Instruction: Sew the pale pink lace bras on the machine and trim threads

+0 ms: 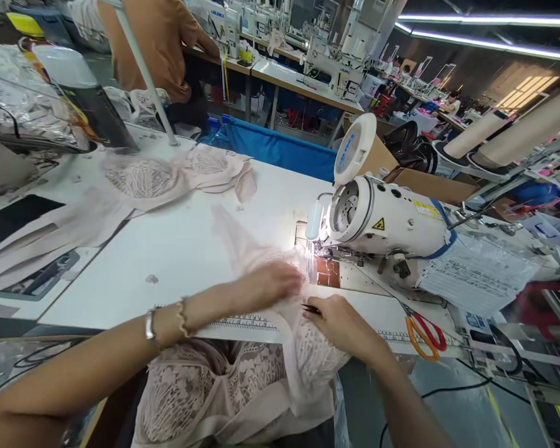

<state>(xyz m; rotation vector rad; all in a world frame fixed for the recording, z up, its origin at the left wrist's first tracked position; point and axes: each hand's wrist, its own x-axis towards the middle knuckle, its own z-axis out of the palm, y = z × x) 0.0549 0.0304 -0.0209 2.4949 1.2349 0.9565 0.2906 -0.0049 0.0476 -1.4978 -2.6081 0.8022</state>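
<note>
Pale pink lace bra pieces run from the white sewing table over its front edge onto my lap, where lace bra cups lie. My left hand is over the sheer fabric beside the needle area; its fingers are smeared by motion. My right hand is closed at the table's front edge, just above a lace cup. Between its thumb and fingers sticks out a small dark pointed tool, its exact kind unclear. The lit needle area of the sewing machine lies just beyond both hands.
Orange-and-red-handled scissors rest at the front right, near a measuring strip. More lace bra pieces lie at left, by a spray can. A thin post stands behind; a person in brown sits beyond.
</note>
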